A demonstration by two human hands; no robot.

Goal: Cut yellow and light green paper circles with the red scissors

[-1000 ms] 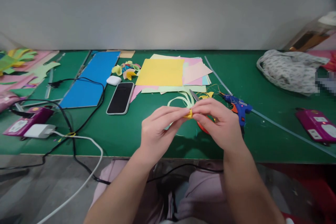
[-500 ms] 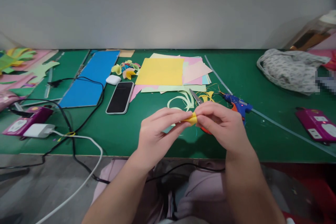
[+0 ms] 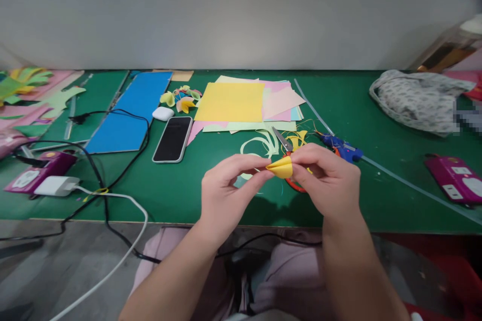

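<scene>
Between both hands, above the front of the green table, is a small folded piece of yellow paper (image 3: 282,166). My left hand (image 3: 233,185) pinches its pointed left end between thumb and fingertips. On the other side my right hand (image 3: 326,175) grips the wider right end, its fingers closed. Behind and below the right hand lie scissors (image 3: 288,146) with red-orange handles, partly hidden. Pale green paper strips (image 3: 259,145) curl beside the blades, and yellow paper scraps (image 3: 299,136) lie behind them. A blue glue gun (image 3: 344,149) rests right of my right hand.
Coloured paper sheets (image 3: 229,103) are stacked at the back middle, beside small paper flowers (image 3: 184,103). A phone (image 3: 172,139), an earphone case (image 3: 163,114) and a blue board (image 3: 130,113) lie leftward. Cables run from a purple power strip (image 3: 41,173); another power strip (image 3: 455,178) sits far right.
The fingertips have moved farther apart, so more of the folded yellow paper shows between them. My right hand has shifted slightly right. Things on the table have stayed put.
</scene>
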